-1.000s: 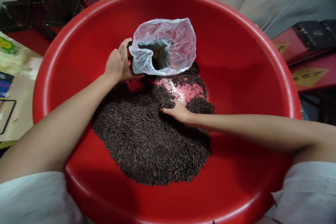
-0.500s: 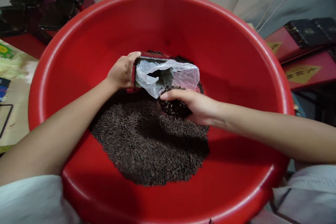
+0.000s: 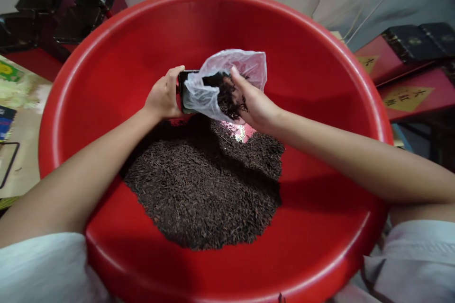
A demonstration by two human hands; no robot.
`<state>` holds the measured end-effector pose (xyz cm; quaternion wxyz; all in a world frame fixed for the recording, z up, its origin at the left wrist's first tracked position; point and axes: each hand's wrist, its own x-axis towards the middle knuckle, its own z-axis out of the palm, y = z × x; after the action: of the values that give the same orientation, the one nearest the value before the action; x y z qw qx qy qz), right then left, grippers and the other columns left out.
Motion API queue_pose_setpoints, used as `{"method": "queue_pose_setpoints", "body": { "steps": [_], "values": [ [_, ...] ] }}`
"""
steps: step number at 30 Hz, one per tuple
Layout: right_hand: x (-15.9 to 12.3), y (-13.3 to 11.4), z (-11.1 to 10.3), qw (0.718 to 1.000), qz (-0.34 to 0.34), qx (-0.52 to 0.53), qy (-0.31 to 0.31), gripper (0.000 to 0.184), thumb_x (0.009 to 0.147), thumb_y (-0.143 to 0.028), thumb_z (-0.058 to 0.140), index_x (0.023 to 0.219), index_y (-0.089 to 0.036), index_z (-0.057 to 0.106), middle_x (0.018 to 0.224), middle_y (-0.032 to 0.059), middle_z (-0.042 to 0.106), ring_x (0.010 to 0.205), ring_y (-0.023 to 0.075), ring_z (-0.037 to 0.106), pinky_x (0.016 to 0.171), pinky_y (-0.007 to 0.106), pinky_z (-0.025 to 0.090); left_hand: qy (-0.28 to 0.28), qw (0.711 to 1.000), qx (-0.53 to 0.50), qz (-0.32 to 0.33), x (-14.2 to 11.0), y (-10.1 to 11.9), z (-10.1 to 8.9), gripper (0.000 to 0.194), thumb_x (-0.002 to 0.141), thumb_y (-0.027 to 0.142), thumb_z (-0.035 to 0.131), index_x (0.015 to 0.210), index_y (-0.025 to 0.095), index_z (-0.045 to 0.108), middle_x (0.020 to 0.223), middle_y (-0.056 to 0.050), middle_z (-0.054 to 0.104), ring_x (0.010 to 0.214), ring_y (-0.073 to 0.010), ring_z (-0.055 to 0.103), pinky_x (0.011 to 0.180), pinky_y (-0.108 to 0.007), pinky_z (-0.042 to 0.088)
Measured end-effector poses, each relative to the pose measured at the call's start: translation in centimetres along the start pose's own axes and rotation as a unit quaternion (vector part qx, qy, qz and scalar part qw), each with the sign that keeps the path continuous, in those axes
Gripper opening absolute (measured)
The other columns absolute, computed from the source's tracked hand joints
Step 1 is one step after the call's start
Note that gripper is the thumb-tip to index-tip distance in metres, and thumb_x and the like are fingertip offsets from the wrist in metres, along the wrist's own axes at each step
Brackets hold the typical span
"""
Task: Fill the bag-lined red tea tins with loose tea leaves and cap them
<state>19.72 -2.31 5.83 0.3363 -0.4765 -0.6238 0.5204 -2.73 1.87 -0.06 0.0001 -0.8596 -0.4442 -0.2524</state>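
A big red plastic basin [image 3: 320,80] holds a heap of dark loose tea leaves [image 3: 202,189]. My left hand [image 3: 164,97] grips the side of a small box [image 3: 183,94] lined with a clear plastic bag [image 3: 227,66], held tilted above the heap. My right hand [image 3: 252,102] is cupped at the bag's mouth with a handful of tea leaves [image 3: 231,97] in its palm, pressed against the plastic. The inside of the box is mostly hidden by the bag and my right hand.
Black boxes [image 3: 53,9] stand behind the basin at the back left. Red boxes with gold labels [image 3: 408,90] lie to the right. A surface with papers [image 3: 14,104] is on the left.
My right hand scooped tea leaves from the heap and lifted them up to the bag's mouth. The left hand tilted and raised the box slightly.
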Motion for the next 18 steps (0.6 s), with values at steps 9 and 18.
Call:
{"method": "queue_pose_setpoints", "body": {
  "steps": [9, 18],
  "values": [
    [-5.8, 3.7, 1.4, 0.925, -0.285, -0.245, 0.057, 0.022, 0.083, -0.041, 0.048, 0.095, -0.024, 0.057, 0.108, 0.0061, 0.050, 0.113, 0.0221, 0.048, 0.103, 0.044, 0.037, -0.047, 0.997, 0.026, -0.053, 0.2, -0.8, -0.4, 0.106, 0.057, 0.067, 0.063, 0.134, 0.007, 0.021, 0.140, -0.020, 0.042, 0.121, -0.0336, 0.049, 0.103, -0.044, 0.039],
    [-2.3, 12.5, 4.3, 0.890, -0.136, -0.362, -0.243, 0.109, 0.065, -0.067, 0.065, 0.143, -0.004, 0.023, 0.149, 0.0271, 0.022, 0.141, 0.0345, 0.018, 0.115, 0.052, 0.019, -0.058, 0.996, 0.034, -0.056, 0.3, -0.5, -0.3, 0.110, 0.055, 0.068, 0.062, 0.135, 0.003, 0.022, 0.137, -0.023, 0.044, 0.121, -0.0332, 0.051, 0.102, -0.040, 0.040]
  ]
}}
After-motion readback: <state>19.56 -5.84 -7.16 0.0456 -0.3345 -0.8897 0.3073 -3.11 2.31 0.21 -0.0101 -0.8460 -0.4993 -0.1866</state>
